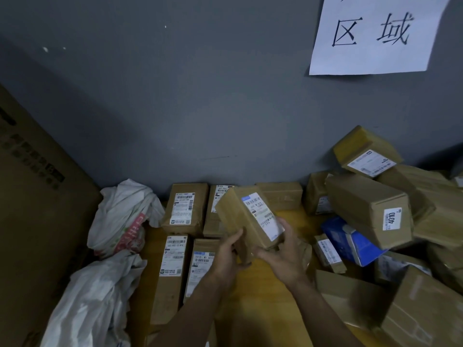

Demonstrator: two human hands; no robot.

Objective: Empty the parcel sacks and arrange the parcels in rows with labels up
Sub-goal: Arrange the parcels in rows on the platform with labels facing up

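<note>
Now we hold a parcel (248, 216) in both hands above the table (263, 296), tilted, its label turned up toward us. Our left hand (229, 254) grips its near left side with the fingers curled round the edge. Our right hand (283, 256) cups the near end, thumb lying along the label's edge.

Behind and left of it, four parcels lie flat in two rows with labels up: a back pair (184, 209) by the wall and a front pair (172, 271) nearer us. Two crumpled white sacks (125, 216) lie at the table's left, one behind the other, against a big carton (37, 196).

On the right sits a loose pile (368, 206) of parcels, several tilted, with a blue box (350, 241) wedged beneath. A paper sign (373, 33) hangs on the grey wall.
</note>
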